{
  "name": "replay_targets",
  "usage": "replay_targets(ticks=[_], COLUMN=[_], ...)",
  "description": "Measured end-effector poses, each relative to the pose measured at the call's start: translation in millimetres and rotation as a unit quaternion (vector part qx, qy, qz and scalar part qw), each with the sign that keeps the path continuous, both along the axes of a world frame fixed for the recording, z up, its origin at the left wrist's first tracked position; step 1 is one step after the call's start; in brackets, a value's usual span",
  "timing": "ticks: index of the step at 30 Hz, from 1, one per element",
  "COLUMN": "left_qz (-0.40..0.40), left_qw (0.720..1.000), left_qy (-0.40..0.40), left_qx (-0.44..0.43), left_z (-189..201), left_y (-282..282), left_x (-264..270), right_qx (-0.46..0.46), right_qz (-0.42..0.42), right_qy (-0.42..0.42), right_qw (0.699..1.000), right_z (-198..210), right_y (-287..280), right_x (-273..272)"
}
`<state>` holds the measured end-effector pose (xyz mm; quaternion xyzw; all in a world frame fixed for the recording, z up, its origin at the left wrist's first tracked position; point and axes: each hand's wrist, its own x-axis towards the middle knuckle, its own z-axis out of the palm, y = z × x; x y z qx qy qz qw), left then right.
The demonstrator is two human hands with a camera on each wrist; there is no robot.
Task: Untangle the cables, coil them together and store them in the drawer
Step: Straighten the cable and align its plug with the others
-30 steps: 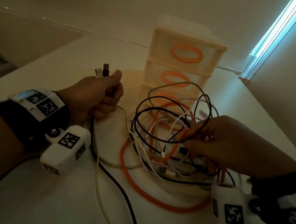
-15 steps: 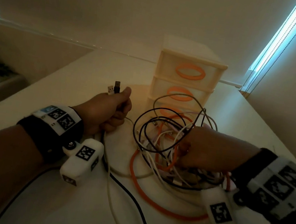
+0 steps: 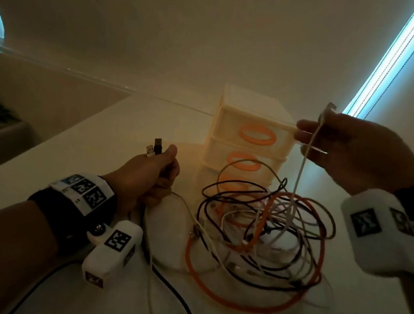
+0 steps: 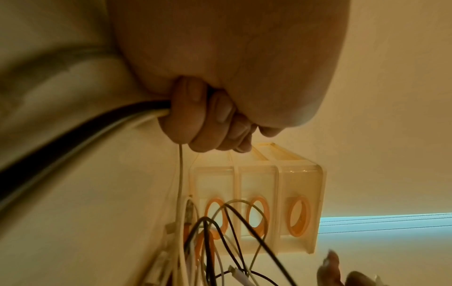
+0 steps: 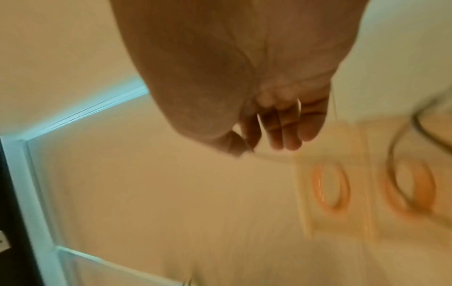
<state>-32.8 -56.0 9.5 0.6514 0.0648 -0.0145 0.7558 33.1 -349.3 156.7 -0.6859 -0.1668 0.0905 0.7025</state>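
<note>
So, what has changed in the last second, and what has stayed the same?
The right hand has risen out of the tangle, up and to the right. It now pinches one white cable near its end and pulls it up level with the top drawer. The left hand stays where it was and still grips the black and white plugs. All drawers remain closed.
</note>
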Motion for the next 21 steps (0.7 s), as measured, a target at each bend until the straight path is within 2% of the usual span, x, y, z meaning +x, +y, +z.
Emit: replay_targets(ticks=[2,3,5,6,8,11,13,17,19,21], left_qz=[0.015,0.02,0.019,0.012,-0.007,-0.035,-0.049,-0.058,-0.026,0.033], left_qw=[0.999,0.999,0.997,0.995,0.993,0.99,0.99,0.994,0.994,0.991], left_qy=[-0.023,-0.035,-0.063,-0.078,-0.109,-0.135,-0.128,-0.095,-0.1,-0.111], left_qx=[-0.023,-0.037,-0.052,-0.056,-0.052,-0.001,0.033,-0.002,-0.018,-0.07], left_z=[5,8,16,20,26,30,30,29,30,35], left_y=[-2,-4,-7,-9,-12,-23,-30,-33,-32,-23], left_x=[-2,-3,-7,-10,-17,-26,-27,-26,-24,-20], right_qx=[0.098,0.098,0.003,-0.058,-0.11,-0.093,-0.11,-0.111,-0.106,-0.149], right_qz=[0.005,0.005,-0.045,-0.066,-0.09,-0.073,-0.062,-0.026,-0.012,-0.008], right_qy=[0.027,0.014,-0.11,-0.184,-0.248,-0.226,-0.259,-0.278,-0.242,-0.195], right_qw=[0.995,0.995,0.993,0.979,0.958,0.967,0.957,0.954,0.965,0.969], right_z=[-9,-20,-50,-66,-93,-106,-110,-113,-111,-111], right_y=[38,58,91,104,120,125,122,116,112,104], right_x=[-27,-40,-59,-65,-70,-66,-63,-65,-67,-66])
